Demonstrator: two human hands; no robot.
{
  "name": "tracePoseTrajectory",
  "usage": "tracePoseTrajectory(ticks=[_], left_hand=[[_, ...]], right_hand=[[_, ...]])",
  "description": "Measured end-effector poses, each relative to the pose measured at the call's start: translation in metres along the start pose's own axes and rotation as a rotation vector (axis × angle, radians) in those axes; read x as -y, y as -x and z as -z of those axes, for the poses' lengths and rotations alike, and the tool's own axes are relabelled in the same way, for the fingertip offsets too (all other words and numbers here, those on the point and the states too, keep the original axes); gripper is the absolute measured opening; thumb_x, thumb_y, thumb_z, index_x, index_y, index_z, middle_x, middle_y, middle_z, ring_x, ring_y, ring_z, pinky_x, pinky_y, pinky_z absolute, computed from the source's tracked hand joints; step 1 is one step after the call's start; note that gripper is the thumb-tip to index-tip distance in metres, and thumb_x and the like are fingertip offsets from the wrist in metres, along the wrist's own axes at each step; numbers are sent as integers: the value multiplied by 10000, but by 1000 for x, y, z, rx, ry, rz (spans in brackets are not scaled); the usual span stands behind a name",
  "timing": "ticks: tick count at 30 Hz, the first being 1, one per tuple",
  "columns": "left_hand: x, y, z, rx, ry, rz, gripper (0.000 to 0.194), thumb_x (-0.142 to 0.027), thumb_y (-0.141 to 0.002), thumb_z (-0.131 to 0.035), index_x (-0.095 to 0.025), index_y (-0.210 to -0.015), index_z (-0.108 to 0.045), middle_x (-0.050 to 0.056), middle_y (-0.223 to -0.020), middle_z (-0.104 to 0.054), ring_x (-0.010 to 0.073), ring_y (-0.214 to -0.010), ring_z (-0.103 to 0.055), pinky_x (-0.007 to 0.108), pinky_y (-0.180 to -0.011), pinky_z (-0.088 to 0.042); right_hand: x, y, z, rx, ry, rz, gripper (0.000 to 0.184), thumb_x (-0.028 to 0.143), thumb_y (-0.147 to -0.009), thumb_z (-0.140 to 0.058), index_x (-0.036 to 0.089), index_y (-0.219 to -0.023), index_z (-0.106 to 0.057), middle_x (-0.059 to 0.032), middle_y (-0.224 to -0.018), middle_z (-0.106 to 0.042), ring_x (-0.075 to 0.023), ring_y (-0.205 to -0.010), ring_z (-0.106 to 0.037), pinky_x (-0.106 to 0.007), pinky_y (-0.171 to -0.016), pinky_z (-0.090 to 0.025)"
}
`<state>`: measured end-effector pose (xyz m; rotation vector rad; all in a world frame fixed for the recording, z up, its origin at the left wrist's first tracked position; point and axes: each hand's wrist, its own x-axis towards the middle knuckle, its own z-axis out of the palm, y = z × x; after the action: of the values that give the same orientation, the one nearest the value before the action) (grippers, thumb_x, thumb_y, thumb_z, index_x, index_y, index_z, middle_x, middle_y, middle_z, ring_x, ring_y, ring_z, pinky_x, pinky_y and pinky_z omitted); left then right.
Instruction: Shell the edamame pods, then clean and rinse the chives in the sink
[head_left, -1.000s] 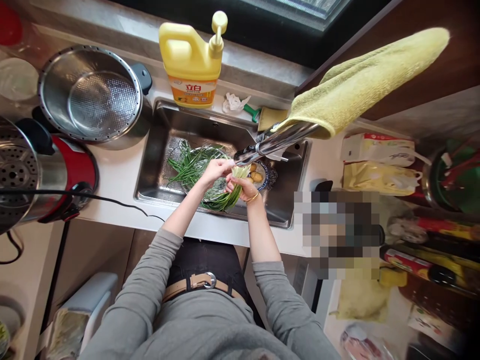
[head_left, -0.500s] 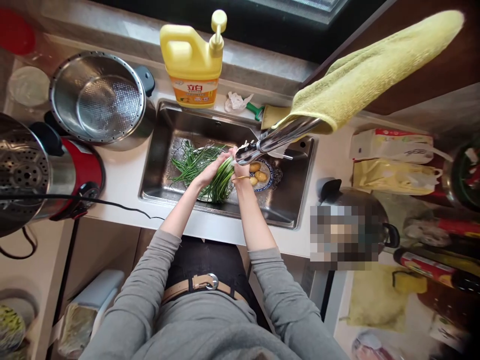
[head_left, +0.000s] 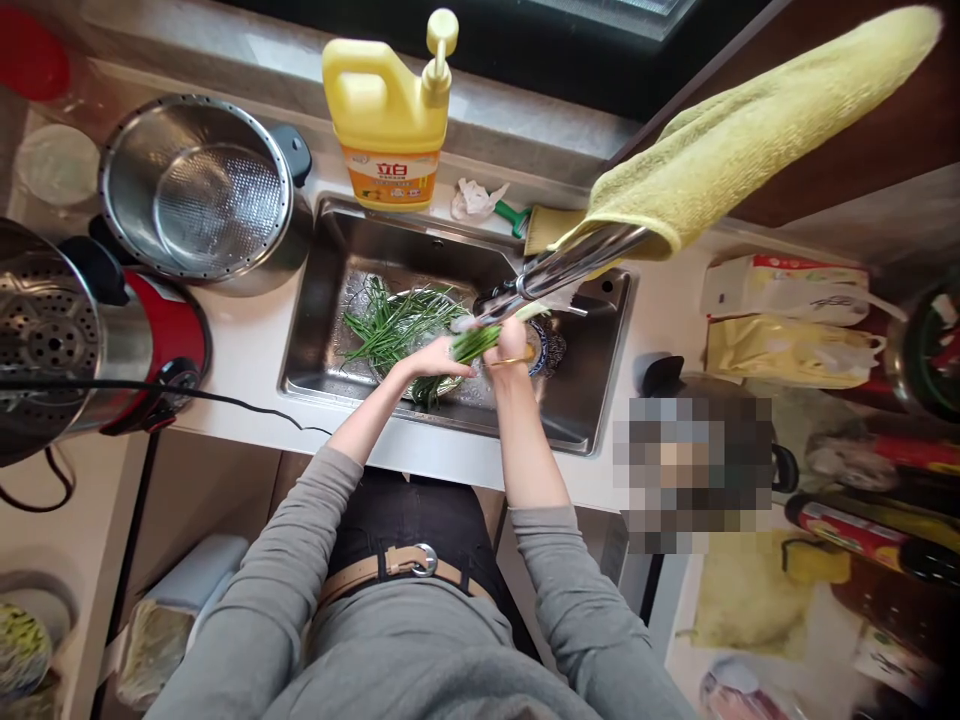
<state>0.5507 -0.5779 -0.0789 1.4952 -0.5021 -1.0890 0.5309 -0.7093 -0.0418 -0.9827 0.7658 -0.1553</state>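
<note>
A bunch of scallions (head_left: 478, 345) is held between my two hands, under the end of the chrome faucet (head_left: 574, 262). My right hand (head_left: 510, 342) is closed around the pale-stem end, which points up to the right. My left hand (head_left: 435, 358) wraps the green part, thumb toward me; its other fingers are partly hidden. More loose green stalks (head_left: 394, 325) lie in the sink (head_left: 566, 405) to the left, over a shiny vessel that is mostly covered. Right of my right hand, a blue-patterned plate (head_left: 553, 350) shows, with its potatoes largely hidden.
A yellow detergent jug (head_left: 390, 130) and a green-handled brush (head_left: 514, 217) stand behind the sink. A yellow cloth (head_left: 750, 130) covers the faucet's upper part. At left are a steel pot (head_left: 195, 190) and a red appliance (head_left: 169, 330) with a cord. Bags (head_left: 787, 350) lie at right.
My hands have turned the scallions from hanging downward to lying more level under the faucet. My right hand has shifted right and slightly down, now covering the potatoes.
</note>
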Motion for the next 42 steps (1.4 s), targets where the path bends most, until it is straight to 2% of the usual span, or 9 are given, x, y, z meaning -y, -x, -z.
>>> tracePoseTrajectory(ticks=[4,8,12,17,21,24,28,35,42], left_hand=[[26,7,0,112,-194,113,182,-273,-627,-719,-124,-712,-656,-13,-604,-597,133,-561,-540,248,-562,-411],[59,26,17,-111,-569,300,155,-256,-724,-668,-130,-808,-703,18,-661,-655,159,-629,-595,251,-635,-449],[72,24,29,-259,-740,332,177,-210,-831,-576,-128,-909,-713,126,-929,-723,224,-873,-656,299,-807,-476],[72,-16,-2,-310,-613,295,257,-224,-834,-626,-167,-1071,-707,134,-1137,-709,237,-1082,-641,328,-977,-447],[74,-33,-24,-336,-548,353,213,-169,-808,-643,-149,-997,-738,151,-1044,-739,261,-1030,-673,366,-949,-472],[68,-27,-13,-466,-389,326,230,-219,-867,-572,-124,-986,-745,135,-962,-752,227,-936,-700,335,-882,-504],[44,-4,12,-681,211,253,302,-309,-732,-728,-90,-940,-731,86,-785,-737,172,-704,-695,287,-709,-533],[-1,27,15,-453,410,302,386,-420,-593,-827,-108,-794,-722,54,-668,-705,137,-619,-652,232,-585,-483],[-16,35,30,-261,331,347,322,-386,-590,-823,-108,-730,-740,32,-596,-665,115,-582,-603,237,-584,-479]], right_hand=[[54,5,45,-187,-322,-23,353,326,-862,-599,229,-608,-374,123,-436,-369,-42,-344,-357,-200,-462,-460],[113,28,106,-278,-367,92,338,273,-845,-626,245,-589,-407,117,-435,-391,-60,-346,-346,-223,-432,-448],[133,53,138,-365,-106,253,325,336,-817,-653,292,-568,-448,89,-459,-390,-118,-369,-399,-316,-480,-502],[98,61,115,-494,58,288,339,376,-760,-705,268,-577,-441,98,-450,-360,-107,-358,-383,-348,-510,-539],[56,54,87,-513,63,208,331,369,-741,-718,237,-601,-449,102,-431,-399,-89,-357,-389,-309,-480,-535],[27,49,71,-495,82,91,174,287,-734,-717,183,-719,-579,65,-484,-550,-72,-367,-416,-253,-443,-495],[-9,37,46,-368,111,-82,186,225,-680,-750,149,-819,-653,1,-681,-701,-50,-374,-444,-203,-365,-415],[-51,18,7,-51,223,-160,363,358,-560,-840,161,-819,-678,-56,-848,-723,-102,-496,-570,-253,-427,-512],[-53,20,11,28,283,-175,442,431,-459,-879,184,-742,-646,-61,-848,-702,-149,-588,-611,-308,-485,-560]])
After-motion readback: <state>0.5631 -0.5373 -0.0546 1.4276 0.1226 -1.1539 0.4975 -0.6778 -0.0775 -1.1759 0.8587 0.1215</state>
